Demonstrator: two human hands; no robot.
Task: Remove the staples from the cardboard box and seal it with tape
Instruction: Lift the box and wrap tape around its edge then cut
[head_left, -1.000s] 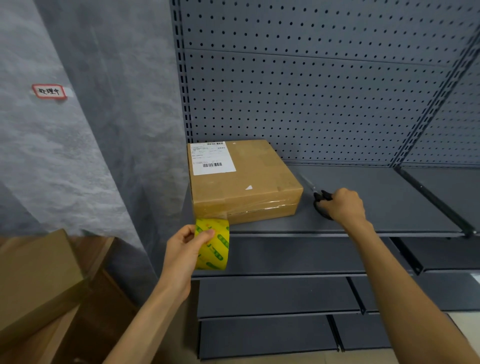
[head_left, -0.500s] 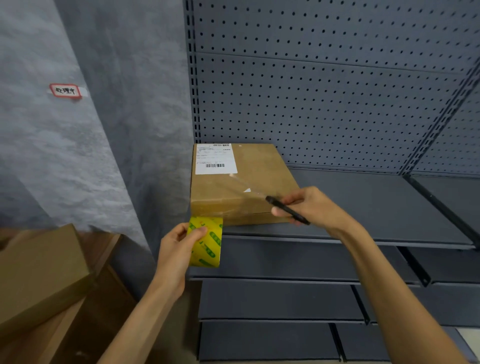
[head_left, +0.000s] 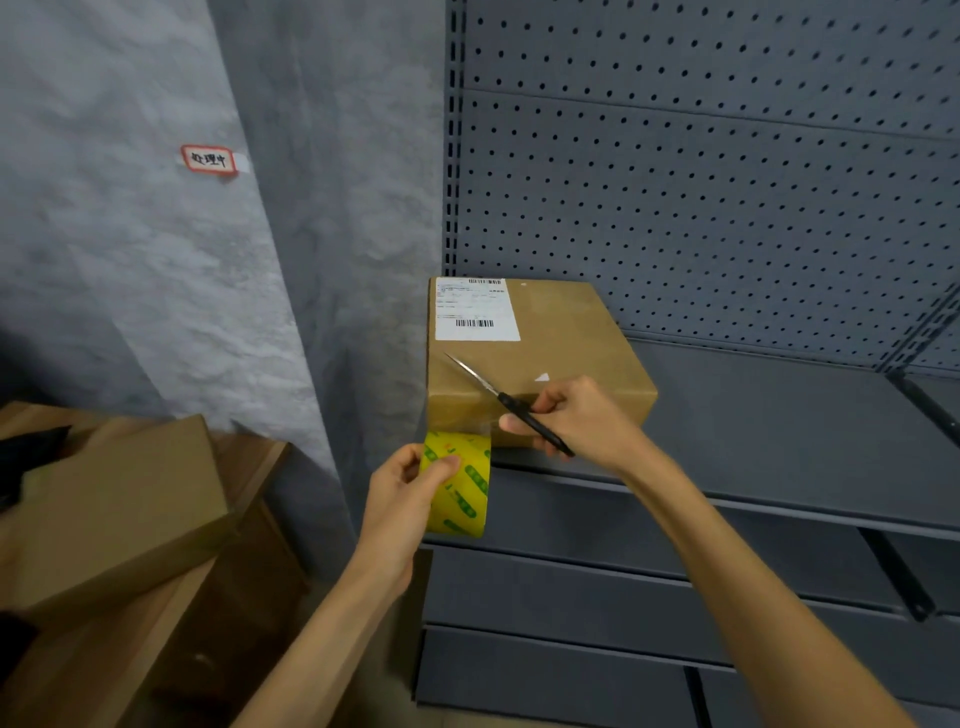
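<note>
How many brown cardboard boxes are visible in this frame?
2. One labelled brown cardboard box sits on the grey metal shelf; a plain brown cardboard box lies at lower left on a wooden stand. Others may lie out of frame.

A grey metal shelf (head_left: 779, 441) carries one cardboard box (head_left: 571, 353), seemingly pushed into its left corner.

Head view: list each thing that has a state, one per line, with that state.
cardboard box: closed, flat on the shelf, label up.
tape roll: held upright by the left hand, below the box's front edge.
scissors: gripped by the right hand, blades together, tip over the box top.
</note>
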